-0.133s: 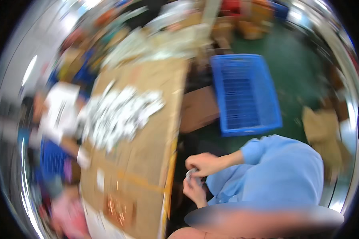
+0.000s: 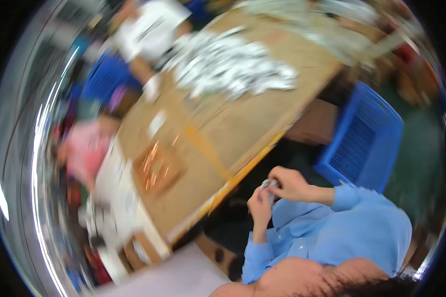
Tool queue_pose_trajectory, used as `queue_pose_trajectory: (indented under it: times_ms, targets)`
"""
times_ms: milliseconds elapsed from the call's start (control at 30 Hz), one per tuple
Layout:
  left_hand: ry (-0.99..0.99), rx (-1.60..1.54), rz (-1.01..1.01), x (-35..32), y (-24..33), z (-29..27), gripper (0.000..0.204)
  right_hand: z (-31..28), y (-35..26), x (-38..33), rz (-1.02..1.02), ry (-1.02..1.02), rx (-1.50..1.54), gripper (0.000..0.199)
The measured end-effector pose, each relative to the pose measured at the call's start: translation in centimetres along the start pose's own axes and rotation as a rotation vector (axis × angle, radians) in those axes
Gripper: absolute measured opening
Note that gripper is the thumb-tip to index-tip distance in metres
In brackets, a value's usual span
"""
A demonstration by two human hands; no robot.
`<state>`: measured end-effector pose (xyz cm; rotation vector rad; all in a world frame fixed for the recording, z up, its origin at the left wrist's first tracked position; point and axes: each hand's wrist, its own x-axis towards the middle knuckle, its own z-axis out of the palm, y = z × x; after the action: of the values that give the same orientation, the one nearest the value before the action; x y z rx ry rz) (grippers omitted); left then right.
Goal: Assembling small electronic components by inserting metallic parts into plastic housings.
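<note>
The whole view has swung and tilted: the cardboard-topped table [image 2: 243, 123] now runs up and left of the hands, and the blue crate [image 2: 366, 141] sits up and right of the right hand [image 2: 290, 183], nearer to it than before.

Only one view is given, taken from a wide fisheye camera worn on the head and directed steeply downward. The scene is seen tilted and smeared by motion blur, with straight edges bent toward the dark circular rim. The brown cardboard-covered worktable [image 2: 243, 123] is crossed diagonally through the middle. A person in a light blue long-sleeved shirt [image 2: 332, 232] is caught close by at lower right, and a blue slatted plastic crate [image 2: 366, 138] lies farther off at right.
</note>
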<state>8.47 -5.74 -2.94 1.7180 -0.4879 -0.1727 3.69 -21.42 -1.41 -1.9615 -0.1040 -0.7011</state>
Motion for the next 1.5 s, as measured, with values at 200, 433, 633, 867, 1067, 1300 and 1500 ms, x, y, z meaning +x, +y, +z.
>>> queue_pose_trajectory:
  times_ms: [200, 433, 633, 867, 1067, 1300, 1500]
  targets:
    - [0.083, -0.144, -0.207, -15.6, -3.4, 1.1, 0.02, 2.7, -2.9, -13.1, 0.29, -0.285, 0.017, 0.022]
    - [0.333, -0.158, -0.3, -20.4, -0.4, 2.2, 0.023, 1.8, -5.5, -14.1, 0.3, -0.487, 0.186, 0.018]
    - [0.311, -0.286, -0.428, -22.3, -0.3, 3.5, 0.027, 1.6, -5.0, -15.6, 0.379, -0.505, 0.218, 0.016]
    - [0.354, -0.266, -0.39, -24.4, 0.6, 3.6, 0.027, 1.2, -6.5, -16.4, 0.412, -0.575, 0.215, 0.017]
    - [0.37, -0.222, -0.349, -24.9, 1.0, 3.2, 0.026, 1.5, -7.3, -16.5, 0.409, -0.606, 0.208, 0.018]
    - [0.425, -0.236, -0.356, -25.1, 0.6, 3.2, 0.024, 2.2, -7.0, -17.0, 0.368, -0.577, 0.243, 0.016]
    - [0.411, -0.25, -0.371, -25.2, -0.2, 3.0, 0.02, 1.8, -7.0, -16.9, 0.419, -0.615, 0.265, 0.015]
